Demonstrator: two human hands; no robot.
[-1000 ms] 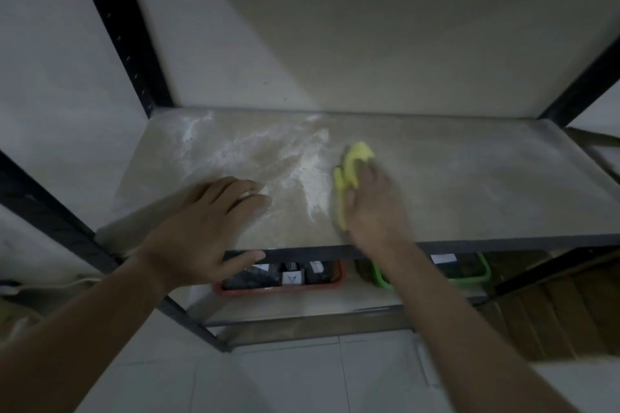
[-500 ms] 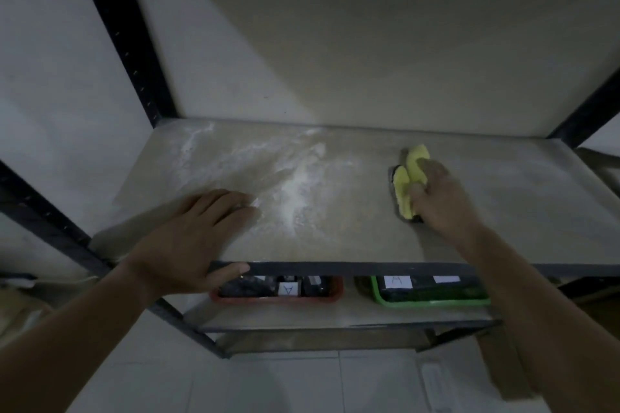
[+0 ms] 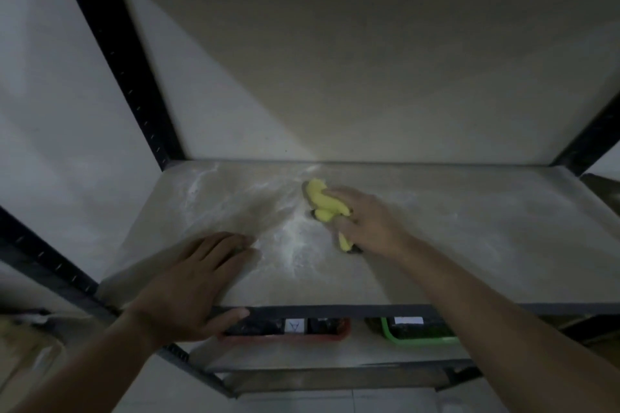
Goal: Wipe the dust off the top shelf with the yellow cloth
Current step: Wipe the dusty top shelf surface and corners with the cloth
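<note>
The top shelf point(image 3: 469, 238) is a pale board in a black metal frame, with white dust point(image 3: 288, 241) streaked over its left and middle. My right hand point(image 3: 365, 221) grips the bunched yellow cloth point(image 3: 323, 201) and presses it on the shelf near the middle, toward the back. My left hand point(image 3: 191, 282) rests flat on the front left of the shelf, fingers straight, thumb over the front edge.
Black uprights point(image 3: 127, 70) stand at the shelf's back left and right corners. On the lower shelf sit a red tray point(image 3: 285, 335) and a green tray point(image 3: 419, 339) with labelled items. A pale wall closes the back.
My right hand has swept the cloth from the right back toward the middle and further to the rear. My left hand has stayed in place on the shelf.
</note>
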